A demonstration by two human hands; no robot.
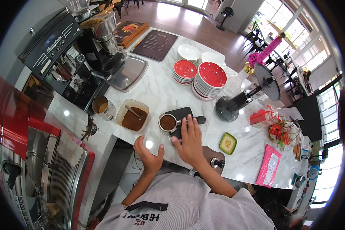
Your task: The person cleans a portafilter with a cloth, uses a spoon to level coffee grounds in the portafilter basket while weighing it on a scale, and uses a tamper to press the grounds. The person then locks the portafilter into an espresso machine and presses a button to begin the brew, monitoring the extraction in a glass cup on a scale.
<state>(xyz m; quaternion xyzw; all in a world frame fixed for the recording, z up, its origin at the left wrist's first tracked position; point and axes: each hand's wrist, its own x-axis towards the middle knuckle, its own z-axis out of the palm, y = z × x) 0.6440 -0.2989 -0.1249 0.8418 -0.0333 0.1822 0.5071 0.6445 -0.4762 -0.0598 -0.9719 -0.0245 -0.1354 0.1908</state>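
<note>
A portafilter (178,122) heaped with ground coffee (167,122) rests on a flat black scale (181,112). Its black handle (200,120) points to the right. My right hand (191,143) hovers at or over the handle side, fingers stretched out and not wrapped around anything; whether the fingertips touch the handle I cannot tell. At the counter's near edge, my left hand (149,156) is empty, with thumb and fingers spread. Left of the scale stands a plastic tub (119,119) of coffee grounds with a metal spoon (133,112) in it.
A metal pitcher (110,110) stands left of the tub, near a coffee grinder (103,54). Stacked saucers (212,75) sit further back. To the right are a tamper (217,163) on a brown mat (208,155), a green-rimmed dish (228,143) and a pink packet (268,166). An espresso machine (63,178) is lower left.
</note>
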